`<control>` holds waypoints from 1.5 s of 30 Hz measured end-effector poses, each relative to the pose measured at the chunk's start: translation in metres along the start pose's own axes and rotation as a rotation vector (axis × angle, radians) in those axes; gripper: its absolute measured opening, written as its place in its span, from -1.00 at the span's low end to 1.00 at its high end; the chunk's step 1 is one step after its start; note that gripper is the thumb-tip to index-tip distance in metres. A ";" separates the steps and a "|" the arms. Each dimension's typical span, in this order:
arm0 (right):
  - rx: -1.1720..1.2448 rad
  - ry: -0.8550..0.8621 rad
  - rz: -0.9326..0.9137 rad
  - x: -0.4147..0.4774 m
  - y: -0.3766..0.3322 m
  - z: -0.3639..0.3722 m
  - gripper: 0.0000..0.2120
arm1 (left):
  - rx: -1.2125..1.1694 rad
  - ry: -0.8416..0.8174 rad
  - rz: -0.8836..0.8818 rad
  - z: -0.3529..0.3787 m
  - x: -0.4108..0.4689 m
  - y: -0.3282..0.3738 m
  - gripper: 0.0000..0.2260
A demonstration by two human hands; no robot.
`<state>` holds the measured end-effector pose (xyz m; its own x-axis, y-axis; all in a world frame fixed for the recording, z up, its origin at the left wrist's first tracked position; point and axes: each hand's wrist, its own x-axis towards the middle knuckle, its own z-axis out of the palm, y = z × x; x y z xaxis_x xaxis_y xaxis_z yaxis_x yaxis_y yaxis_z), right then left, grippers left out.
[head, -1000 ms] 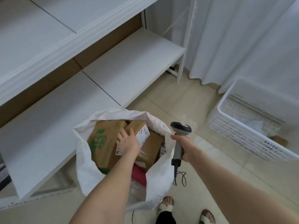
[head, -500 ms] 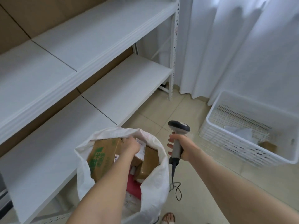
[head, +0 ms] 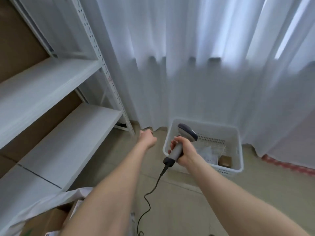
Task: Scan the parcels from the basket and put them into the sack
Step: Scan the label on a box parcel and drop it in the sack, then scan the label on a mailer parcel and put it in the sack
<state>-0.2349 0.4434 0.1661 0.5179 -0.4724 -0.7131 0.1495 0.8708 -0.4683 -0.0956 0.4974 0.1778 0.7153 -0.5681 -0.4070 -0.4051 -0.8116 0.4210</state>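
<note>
Left hand (head: 148, 139) out of sack (head: 42, 204) now, empty, loosely curled, near basket (head: 239, 147); right hand (head: 185, 153) still grips scanner (head: 186, 132).

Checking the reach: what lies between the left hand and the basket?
Nothing but bare floor, seen in the head view, between left hand and basket.
</note>
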 end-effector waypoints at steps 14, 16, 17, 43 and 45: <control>0.209 0.186 -0.001 0.095 -0.193 -0.148 -0.87 | 0.190 -0.164 0.167 0.135 0.102 0.232 -0.61; 0.229 0.227 0.009 0.121 -0.210 -0.166 -0.87 | 0.210 -0.208 0.168 0.155 0.129 0.246 -0.59; 0.243 0.248 0.016 0.135 -0.218 -0.175 -0.88 | 0.219 -0.233 0.163 0.166 0.144 0.252 -0.59; -0.558 0.563 0.452 0.572 -0.172 -0.467 -0.69 | 0.141 -0.815 -0.032 0.623 0.420 0.198 -0.61; -0.616 0.621 0.428 0.596 -0.165 -0.485 -0.57 | 0.076 -0.830 -0.088 0.654 0.425 0.191 -0.60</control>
<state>-0.3591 -0.0480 -0.4348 -0.1368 -0.2736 -0.9521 -0.5064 0.8454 -0.1702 -0.2420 0.0116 -0.4451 0.1066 -0.3939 -0.9130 -0.4260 -0.8478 0.3160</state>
